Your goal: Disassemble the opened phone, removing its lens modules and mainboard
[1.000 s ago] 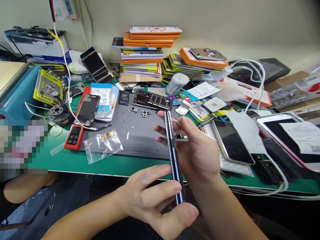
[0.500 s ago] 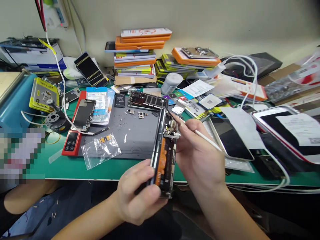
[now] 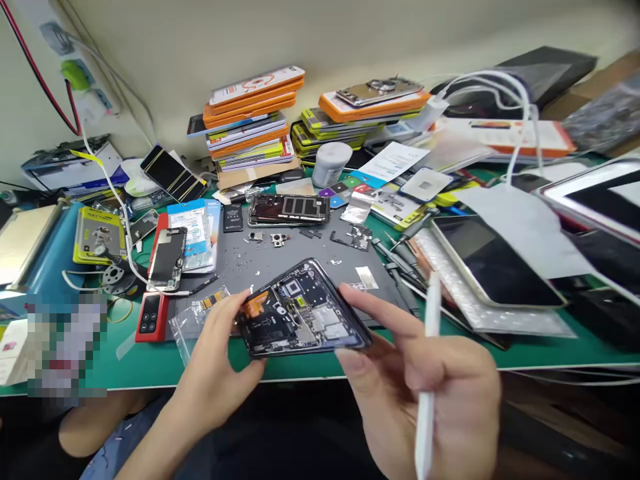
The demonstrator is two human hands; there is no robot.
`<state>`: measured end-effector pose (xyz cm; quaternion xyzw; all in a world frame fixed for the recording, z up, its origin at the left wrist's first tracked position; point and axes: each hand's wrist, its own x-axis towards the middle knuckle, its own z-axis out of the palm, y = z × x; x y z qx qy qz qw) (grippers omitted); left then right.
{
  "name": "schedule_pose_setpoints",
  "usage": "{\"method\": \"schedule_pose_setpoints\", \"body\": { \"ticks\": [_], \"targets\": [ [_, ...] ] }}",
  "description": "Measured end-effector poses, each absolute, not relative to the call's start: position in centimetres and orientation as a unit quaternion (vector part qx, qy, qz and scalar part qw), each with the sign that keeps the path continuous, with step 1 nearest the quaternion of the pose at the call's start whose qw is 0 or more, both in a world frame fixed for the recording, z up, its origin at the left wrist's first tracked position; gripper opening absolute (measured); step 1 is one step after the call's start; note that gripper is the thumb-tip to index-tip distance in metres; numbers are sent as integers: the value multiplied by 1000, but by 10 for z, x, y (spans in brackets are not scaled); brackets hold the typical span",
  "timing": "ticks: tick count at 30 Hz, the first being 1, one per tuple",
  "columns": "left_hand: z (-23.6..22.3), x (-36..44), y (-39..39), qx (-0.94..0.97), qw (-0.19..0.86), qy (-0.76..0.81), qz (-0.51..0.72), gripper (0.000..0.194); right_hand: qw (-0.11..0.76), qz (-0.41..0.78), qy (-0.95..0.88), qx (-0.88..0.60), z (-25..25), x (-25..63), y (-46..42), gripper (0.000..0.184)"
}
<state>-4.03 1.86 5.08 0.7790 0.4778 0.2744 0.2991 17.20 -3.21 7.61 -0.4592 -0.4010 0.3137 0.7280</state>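
Observation:
A smartphone with its back cover off (image 3: 307, 317) is held up in front of me, its circuit board, camera opening and orange-and-black inner parts facing up. My left hand (image 3: 213, 363) grips its left end between thumb and fingers. At the opposite end, my right hand (image 3: 440, 390) pinches the frame with thumb and index finger. A slim white pen-like tool (image 3: 433, 313) stands nearly upright, tucked between the right hand's other fingers. Beneath the phone lies a dark grey work mat (image 3: 295, 257) with small screws, camera modules (image 3: 280, 240) and a removed phone back panel (image 3: 290, 209).
Boxes (image 3: 253, 100) are stacked against the wall. A white tub (image 3: 332, 164) stands mid-table. To the right, a large tablet-like device (image 3: 493, 260) rests on bubble wrap, near screwdrivers and cables. Left are a red controller (image 3: 151, 317) and a loose phone screen (image 3: 169, 260). Another person's arm (image 3: 95, 423) shows lower left.
The phone has turned from edge-on to showing its inside. My right hand has shifted to its right end, and the white tool has swung from slanting to nearly upright. The view has shifted too.

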Motion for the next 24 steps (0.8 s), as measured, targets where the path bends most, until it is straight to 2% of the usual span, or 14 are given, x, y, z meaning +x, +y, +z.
{"method": "schedule_pose_setpoints", "body": {
  "ticks": [3,14,18,24],
  "targets": [
    [51,-33,33,784,330,454,266,86,709,265,-470,-453,77,174,-33,46],
    [45,1,61,763,432,387,286,78,697,209,-521,-445,72,189,-29,53],
    [51,7,62,749,467,382,272,77,703,158,-537,-439,73,195,-22,55],
    [57,4,55,737,488,403,237,85,698,176,-517,-463,82,201,-9,56]
  ]
}}
